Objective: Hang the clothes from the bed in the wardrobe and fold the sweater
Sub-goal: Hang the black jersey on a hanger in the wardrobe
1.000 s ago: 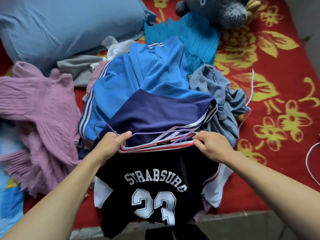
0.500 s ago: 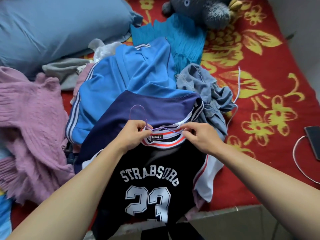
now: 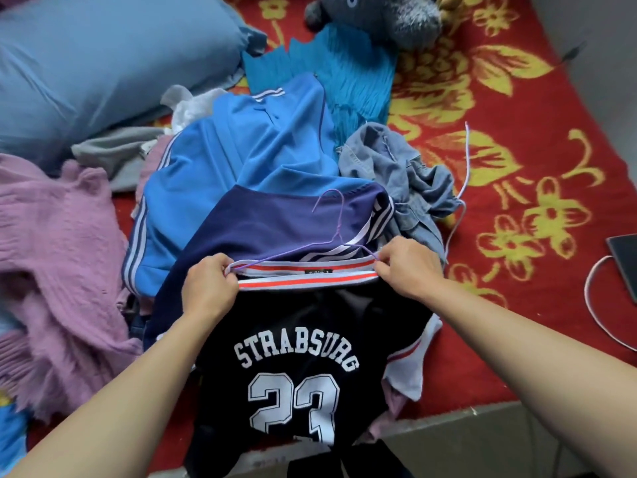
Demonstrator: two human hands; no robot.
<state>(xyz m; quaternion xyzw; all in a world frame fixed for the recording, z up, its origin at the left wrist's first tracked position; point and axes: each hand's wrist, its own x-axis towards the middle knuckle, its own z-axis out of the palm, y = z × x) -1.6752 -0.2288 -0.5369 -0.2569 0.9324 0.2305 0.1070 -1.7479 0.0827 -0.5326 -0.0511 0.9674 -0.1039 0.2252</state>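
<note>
A black jersey point(image 3: 303, 339) printed STRABSURG 23 lies at the bed's near edge, its striped collar stretched wide. My left hand point(image 3: 210, 288) pinches the collar's left end and my right hand point(image 3: 406, 267) pinches its right end. A thin purple wire hanger point(image 3: 331, 232) sits inside the collar, its hook sticking up over the navy garment point(image 3: 275, 229) behind. A pink knitted sweater point(image 3: 58, 263) lies crumpled at the left.
A blue track jacket point(image 3: 241, 157), a grey denim piece point(image 3: 403, 174) and a teal cloth point(image 3: 344, 74) are piled behind. A blue pillow point(image 3: 103, 60) and grey plush toy point(image 3: 386, 15) lie farther back. A phone point(image 3: 625, 260) with a white cable point(image 3: 596, 305) lies on the red blanket point(image 3: 517, 167) at the right.
My hands have moved apart and pulled the collar wide. The hanger's hook has turned from the left to the middle and now stands out of the collar.
</note>
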